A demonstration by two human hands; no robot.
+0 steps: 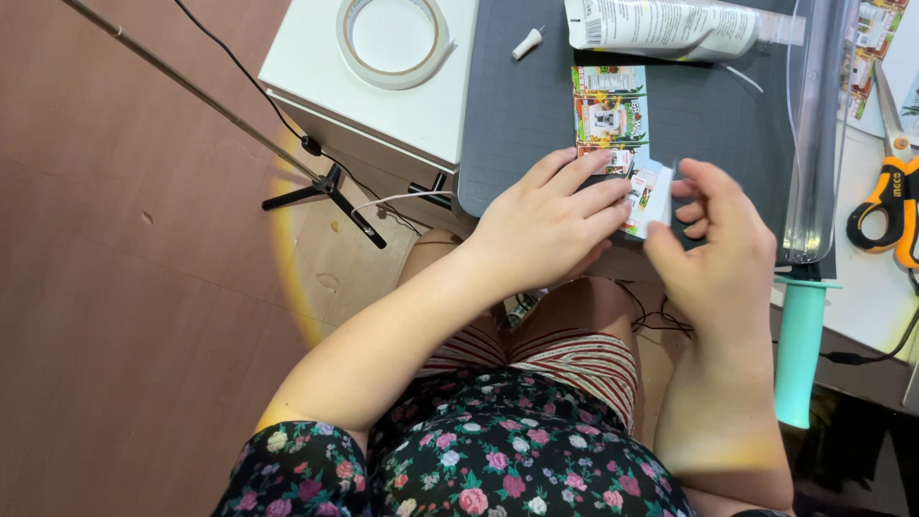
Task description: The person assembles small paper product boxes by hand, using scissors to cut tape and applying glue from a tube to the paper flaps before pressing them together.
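A long printed paper strip (pixel 611 113) with colourful pictures lies on a dark grey cutting mat (pixel 522 105). My left hand (pixel 550 225) presses flat on the strip's near end at the mat's front edge. My right hand (pixel 713 239) pinches the white near corner of the strip (pixel 659 196), which is bent upward between thumb and fingers. Both hands are close together, almost touching.
A roll of tape (pixel 394 38) rests on a white box at the back left. A white glue tube (pixel 670 27) and small cap (pixel 526 43) lie on the mat. A clear ruler with teal handle (pixel 804 316) and orange scissors (pixel 885 206) sit right. A tripod stands on the floor.
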